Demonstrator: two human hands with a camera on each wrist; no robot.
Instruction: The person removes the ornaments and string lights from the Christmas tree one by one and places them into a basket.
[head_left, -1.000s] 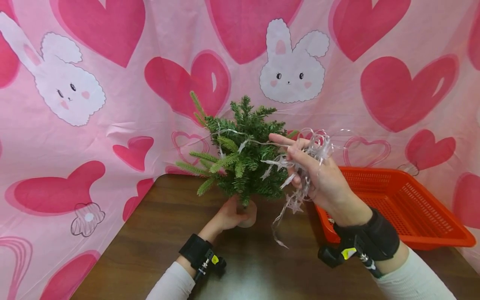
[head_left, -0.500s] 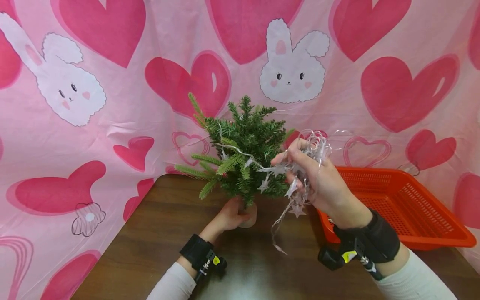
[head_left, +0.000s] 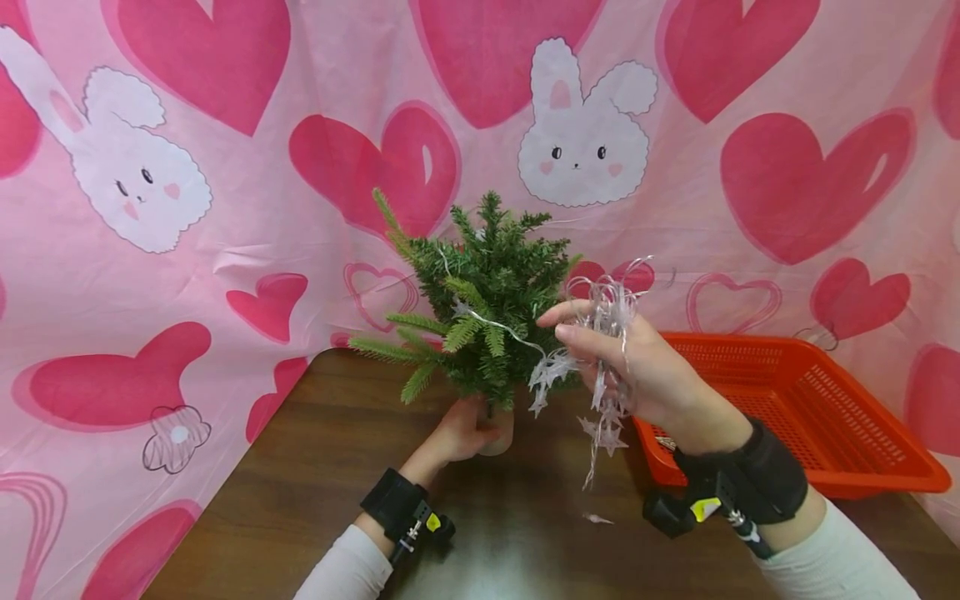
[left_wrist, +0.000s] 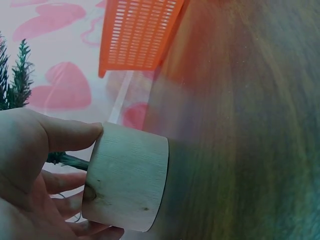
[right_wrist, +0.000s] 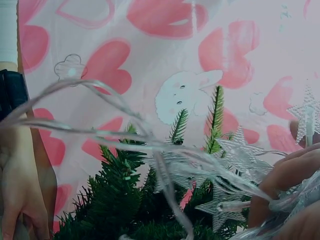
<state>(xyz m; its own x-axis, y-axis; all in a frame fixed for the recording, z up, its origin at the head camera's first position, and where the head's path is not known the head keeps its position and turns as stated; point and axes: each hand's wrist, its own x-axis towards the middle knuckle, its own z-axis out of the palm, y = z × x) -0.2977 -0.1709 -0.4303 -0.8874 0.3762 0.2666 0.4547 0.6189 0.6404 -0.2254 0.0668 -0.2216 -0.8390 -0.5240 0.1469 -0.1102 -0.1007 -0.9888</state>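
Note:
A small artificial Christmas tree (head_left: 498, 279) stands upright on the table. My left hand (head_left: 456, 431) grips its round, pale wooden base (left_wrist: 127, 177), thumb at the upper edge and fingers on the far side. To the right of the branches, my right hand (head_left: 656, 367) holds a bunched string of clear star lights (head_left: 609, 312). One strand runs from the bunch across the front of the tree to its left side. Loose stars (head_left: 609, 435) and wire dangle below the hand. In the right wrist view, plastic stars (right_wrist: 225, 206) overlap the green branches.
An orange perforated basket (head_left: 810, 417) stands at the right of the brown wooden table (head_left: 315, 467), partly behind the right forearm; small items lie in its near left corner. A pink cloth (head_left: 247, 225) with hearts and rabbits hangs behind.
The right hand has lowered slightly, its extended index finger now bent in. The strand across the tree front hangs lower. The left hand stays on the base.

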